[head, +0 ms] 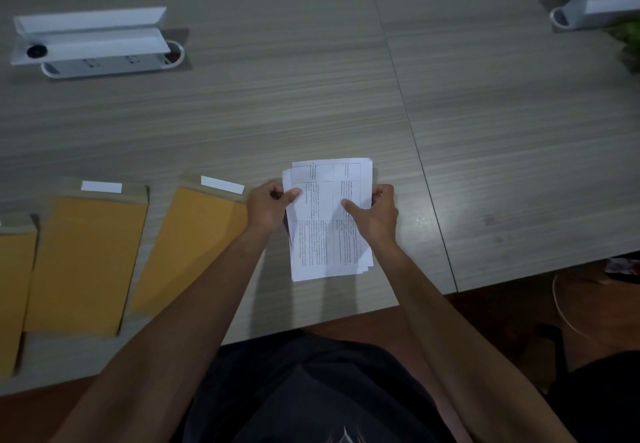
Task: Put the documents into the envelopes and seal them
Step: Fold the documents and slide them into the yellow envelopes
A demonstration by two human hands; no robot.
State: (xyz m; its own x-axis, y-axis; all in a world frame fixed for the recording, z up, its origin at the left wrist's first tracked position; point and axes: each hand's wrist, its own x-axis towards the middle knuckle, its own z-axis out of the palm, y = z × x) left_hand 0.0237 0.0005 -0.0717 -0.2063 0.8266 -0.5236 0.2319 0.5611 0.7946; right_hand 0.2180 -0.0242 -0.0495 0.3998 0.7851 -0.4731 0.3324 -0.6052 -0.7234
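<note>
We hold both forearms extended forward, left hand (268, 205) and right hand (375, 212) level, fingers curled, thumbs pointing inward, pinching.

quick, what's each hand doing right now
Left hand: closed on the left edge of the stack of documents.
Right hand: closed on the stack's right edge, thumb on top.

Table (311, 96): wood-grain laminate, grey-brown, smooth, low sheen w/ faint glare patches. Documents (327, 234): thin white printed paper, matt. Envelopes (86, 262): yellow-brown kraft paper, matt, w/ white strips on flaps. Socket box (93, 44): white plastic, smooth, slightly glossy. Shirt (311, 390): dark cloth, matt.
</note>
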